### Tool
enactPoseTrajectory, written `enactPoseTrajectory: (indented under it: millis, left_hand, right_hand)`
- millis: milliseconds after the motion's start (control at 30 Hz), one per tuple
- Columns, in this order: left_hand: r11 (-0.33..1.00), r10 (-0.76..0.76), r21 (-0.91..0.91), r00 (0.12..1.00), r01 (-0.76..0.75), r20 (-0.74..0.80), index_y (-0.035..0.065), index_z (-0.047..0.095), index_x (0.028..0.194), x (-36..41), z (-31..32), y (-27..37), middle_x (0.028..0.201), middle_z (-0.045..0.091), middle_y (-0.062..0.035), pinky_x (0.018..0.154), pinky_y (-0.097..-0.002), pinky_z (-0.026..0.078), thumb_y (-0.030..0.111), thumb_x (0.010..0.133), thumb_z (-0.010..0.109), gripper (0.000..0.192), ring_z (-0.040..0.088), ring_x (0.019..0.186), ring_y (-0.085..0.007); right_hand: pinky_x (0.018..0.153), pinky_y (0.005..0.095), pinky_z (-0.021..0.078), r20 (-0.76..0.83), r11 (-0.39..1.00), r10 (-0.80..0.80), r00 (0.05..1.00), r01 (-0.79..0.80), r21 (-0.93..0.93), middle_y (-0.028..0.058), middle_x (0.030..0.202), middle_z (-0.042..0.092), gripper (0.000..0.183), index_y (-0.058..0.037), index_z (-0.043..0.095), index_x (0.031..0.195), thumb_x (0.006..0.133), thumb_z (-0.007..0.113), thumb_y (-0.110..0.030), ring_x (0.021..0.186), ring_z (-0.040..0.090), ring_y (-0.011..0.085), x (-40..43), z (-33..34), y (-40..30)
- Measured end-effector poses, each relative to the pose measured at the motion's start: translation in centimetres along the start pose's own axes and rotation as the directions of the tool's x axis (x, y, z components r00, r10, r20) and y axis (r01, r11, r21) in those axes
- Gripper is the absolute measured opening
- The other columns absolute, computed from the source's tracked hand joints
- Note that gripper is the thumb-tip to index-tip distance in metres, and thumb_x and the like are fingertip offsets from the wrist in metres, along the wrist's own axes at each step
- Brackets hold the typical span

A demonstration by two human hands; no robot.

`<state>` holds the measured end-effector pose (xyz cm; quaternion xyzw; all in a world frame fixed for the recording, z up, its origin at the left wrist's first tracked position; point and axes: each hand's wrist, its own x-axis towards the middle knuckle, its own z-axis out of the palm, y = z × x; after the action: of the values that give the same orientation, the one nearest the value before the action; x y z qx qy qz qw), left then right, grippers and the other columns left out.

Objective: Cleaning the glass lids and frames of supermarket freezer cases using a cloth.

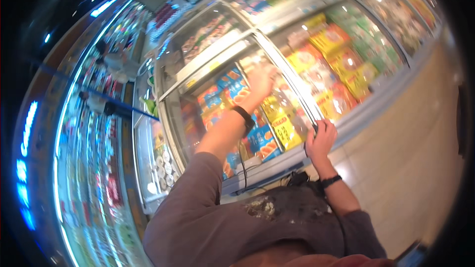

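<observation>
My left hand (pixel 263 78) reaches over an opened section of a chest freezer, above packaged frozen food. It is blurred, and I cannot tell whether its fingers touch or hold a package. Below my left forearm lie blue packages (pixel 261 139) with food pictured on them. A wire divider (pixel 272 129) separates them from yellow bags (pixel 285 129) on the right. My right hand (pixel 321 137) grips the near end of the bright metal frame (pixel 293 78) of a sliding glass lid, at the freezer's front edge.
More yellow and orange bags (pixel 330 55) and green packages (pixel 360 26) lie under glass to the right. A smaller freezer (pixel 152 148) adjoins on the left, before lit refrigerated shelves (pixel 92 155). Two people stand near those shelves. A cable (pixel 243 167) hangs over the freezer's front rim.
</observation>
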<state>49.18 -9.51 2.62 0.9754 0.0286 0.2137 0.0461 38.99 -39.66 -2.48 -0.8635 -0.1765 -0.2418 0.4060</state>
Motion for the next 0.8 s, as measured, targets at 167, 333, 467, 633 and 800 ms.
enactPoseTrajectory:
  millis: [167,333,467,633,800]
  left_hand:
    - [0.990,0.023,-0.141,0.985,0.001,0.169,0.0221,0.067,0.123,-5.2,0.2,7.0,0.112,0.058,-0.0224,0.088,-0.0508,0.050,0.027,0.097,0.059,0.028,0.060,0.106,-0.0433]
    - [0.967,0.227,-0.145,0.968,-0.210,0.108,0.0281,0.071,0.108,-10.7,0.6,10.7,0.119,0.058,-0.0094,0.081,-0.0428,0.046,0.027,0.085,0.068,0.023,0.062,0.101,-0.0274]
    - [0.978,0.156,-0.170,0.967,-0.122,0.202,0.0303,0.072,0.112,-9.0,-2.3,11.0,0.114,0.056,-0.0040,0.082,-0.0413,0.040,0.027,0.078,0.078,0.034,0.059,0.108,-0.0237]
    - [0.957,0.168,-0.278,0.940,-0.084,0.298,0.0310,0.075,0.110,-7.4,-2.2,10.4,0.120,0.056,-0.0028,0.086,-0.0473,0.037,0.027,0.074,0.084,0.037,0.060,0.111,-0.0247]
    - [0.968,0.059,-0.245,0.997,-0.045,0.049,0.0289,0.074,0.110,-5.6,0.9,7.6,0.109,0.056,-0.0046,0.085,-0.0446,0.037,0.021,0.075,0.082,0.036,0.058,0.107,-0.0259]
  right_hand:
    - [0.098,0.0523,0.0402,0.034,0.998,0.012,0.999,-0.010,-0.057,0.0214,0.118,0.057,0.035,-0.0009,0.061,0.118,0.087,0.063,-0.017,0.113,0.053,0.0427,-1.4,0.9,1.7]
    - [0.102,0.0539,0.0384,0.020,0.998,-0.032,0.999,0.032,-0.051,0.0191,0.119,0.057,0.033,-0.0010,0.061,0.117,0.088,0.061,-0.016,0.115,0.053,0.0417,-1.0,0.3,0.1]
    - [0.101,0.0536,0.0375,0.052,0.998,-0.043,0.998,0.046,-0.054,0.0181,0.117,0.056,0.033,-0.0013,0.061,0.117,0.088,0.060,-0.017,0.113,0.053,0.0405,-1.1,0.2,0.5]
    - [0.100,0.0526,0.0378,0.008,0.995,-0.066,0.998,0.067,-0.079,0.0169,0.116,0.057,0.033,-0.0019,0.061,0.116,0.087,0.060,-0.016,0.111,0.053,0.0397,-1.0,0.3,0.7]
    - [0.102,0.0532,0.0373,0.054,0.998,-0.023,0.998,0.026,-0.052,0.0180,0.118,0.057,0.034,-0.0037,0.061,0.117,0.086,0.062,-0.018,0.117,0.053,0.0415,-0.8,-0.1,0.4]
